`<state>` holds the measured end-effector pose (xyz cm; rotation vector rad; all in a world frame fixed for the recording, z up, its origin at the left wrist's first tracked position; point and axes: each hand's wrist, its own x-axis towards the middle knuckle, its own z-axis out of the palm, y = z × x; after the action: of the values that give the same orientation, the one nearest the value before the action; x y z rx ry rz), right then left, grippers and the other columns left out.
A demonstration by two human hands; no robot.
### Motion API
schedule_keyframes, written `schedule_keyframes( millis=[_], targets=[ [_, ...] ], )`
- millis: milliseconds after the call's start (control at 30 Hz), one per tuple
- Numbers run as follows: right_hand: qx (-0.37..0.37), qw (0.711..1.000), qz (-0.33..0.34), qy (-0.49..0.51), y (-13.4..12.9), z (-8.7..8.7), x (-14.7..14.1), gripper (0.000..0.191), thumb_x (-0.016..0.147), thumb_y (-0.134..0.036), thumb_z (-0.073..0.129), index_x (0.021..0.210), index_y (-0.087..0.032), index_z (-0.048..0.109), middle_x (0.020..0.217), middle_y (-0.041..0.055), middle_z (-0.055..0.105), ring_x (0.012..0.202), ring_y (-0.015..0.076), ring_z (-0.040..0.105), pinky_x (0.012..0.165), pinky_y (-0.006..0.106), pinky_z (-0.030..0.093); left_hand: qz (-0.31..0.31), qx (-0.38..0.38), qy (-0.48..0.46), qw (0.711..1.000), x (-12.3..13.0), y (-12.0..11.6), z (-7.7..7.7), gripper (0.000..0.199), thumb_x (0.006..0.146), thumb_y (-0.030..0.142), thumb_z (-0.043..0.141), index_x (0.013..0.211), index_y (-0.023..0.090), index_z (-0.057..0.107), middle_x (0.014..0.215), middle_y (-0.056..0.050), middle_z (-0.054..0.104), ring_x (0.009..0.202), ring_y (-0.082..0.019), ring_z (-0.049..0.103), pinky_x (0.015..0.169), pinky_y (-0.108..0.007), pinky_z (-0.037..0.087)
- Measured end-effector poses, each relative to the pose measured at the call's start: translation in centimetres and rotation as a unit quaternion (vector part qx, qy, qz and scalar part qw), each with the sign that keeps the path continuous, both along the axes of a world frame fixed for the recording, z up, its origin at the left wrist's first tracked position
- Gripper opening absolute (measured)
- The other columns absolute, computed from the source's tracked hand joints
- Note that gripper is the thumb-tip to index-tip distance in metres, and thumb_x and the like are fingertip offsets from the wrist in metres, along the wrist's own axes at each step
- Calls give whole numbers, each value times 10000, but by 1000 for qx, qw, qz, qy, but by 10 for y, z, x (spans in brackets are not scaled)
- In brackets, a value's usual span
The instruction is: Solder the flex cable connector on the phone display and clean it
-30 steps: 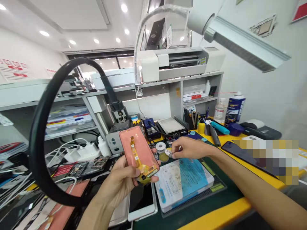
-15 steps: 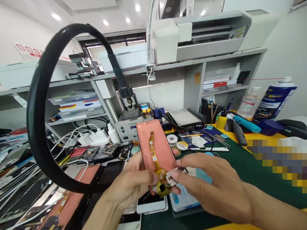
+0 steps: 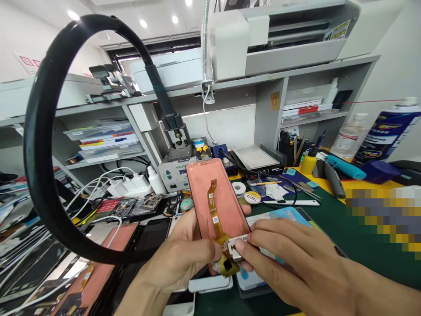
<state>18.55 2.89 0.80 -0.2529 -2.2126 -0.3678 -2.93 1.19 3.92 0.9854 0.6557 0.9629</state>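
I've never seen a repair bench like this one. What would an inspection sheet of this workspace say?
Surface: green mat on a yellow bench.
Job's things: phone screen with salmon-pink film, amber flex cable along it, small pale tab at the cable's end.
Clutter: tape roll, round tin, blue-printed card, spray can.
Grippers: none; left hand grips the screen, right hand pinches the tab.
Cables: white cables run from white chargers.
Surroundings: grey shelving, white machine, black gooseneck ring lamp.
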Motion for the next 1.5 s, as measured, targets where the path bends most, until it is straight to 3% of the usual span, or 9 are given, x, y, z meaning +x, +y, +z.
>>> schedule_keyframes(
  millis=[67,200,433,633,733,1000,1267,1500],
  targets=[
    [-3,1000,0,-10,1,1,1,258,909,-97,574,1140,-31,666,973,123,677,1002,259,584,801,387,470,-22,5,-4,1000,0,1,0,567,677,10,649,1220,175,645,1022,-101,732,671,-154,669,480,-203,395],
    [9,1000,3,-27,3,2,3,262,931,-106,525,1141,-36,666,971,125,679,999,262,583,816,391,467,-30,4,-23,999,1,2,-1,523,695,16,656,1203,141,646,860,-89,726,657,-149,662,480,-172,406],
    [3,999,16,-34,5,2,4,423,1009,-165,278,1129,-43,665,957,149,681,988,286,608,801,410,483,-17,-8,-5,1000,1,3,-2,514,687,35,676,1191,136,656,863,-79,701,617,-110,590,476,-165,416],
    [1,999,13,-34,6,1,4,379,964,-141,343,1157,-65,660,976,135,697,992,274,629,824,405,506,-11,-13,8,1000,1,5,-3,575,653,54,680,1221,136,641,918,-88,700,547,-80,539,444,-165,423],
    [6,999,10,-39,5,0,3,362,953,-128,371,1163,-66,659,991,133,702,1004,267,627,841,403,510,-3,-17,8,1000,0,6,-5,606,635,50,688,1232,145,634,956,-94,696,600,-106,570,447,-168,420],
    [10,999,10,-39,6,-1,3,364,961,-121,352,1141,-59,662,977,129,700,988,276,625,848,409,493,-6,-3,4,1000,0,5,-5,537,664,31,669,1190,145,669,932,-89,705,673,-125,590,477,-158,414],
    [2,999,7,-38,5,-3,3,347,941,-123,388,1159,-61,652,973,136,693,978,273,626,829,412,517,4,-6,6,1000,0,4,-5,550,645,23,683,1182,139,665,990,-102,702,623,-100,564,448,-146,424],
    [12,999,1,-45,6,3,3,284,943,-116,452,1125,-60,662,947,129,681,956,255,635,820,397,527,-1,6,26,1000,0,5,-6,549,671,26,665,1205,152,653,926,-90,702,622,-107,549,468,-171,415]
  ],
)
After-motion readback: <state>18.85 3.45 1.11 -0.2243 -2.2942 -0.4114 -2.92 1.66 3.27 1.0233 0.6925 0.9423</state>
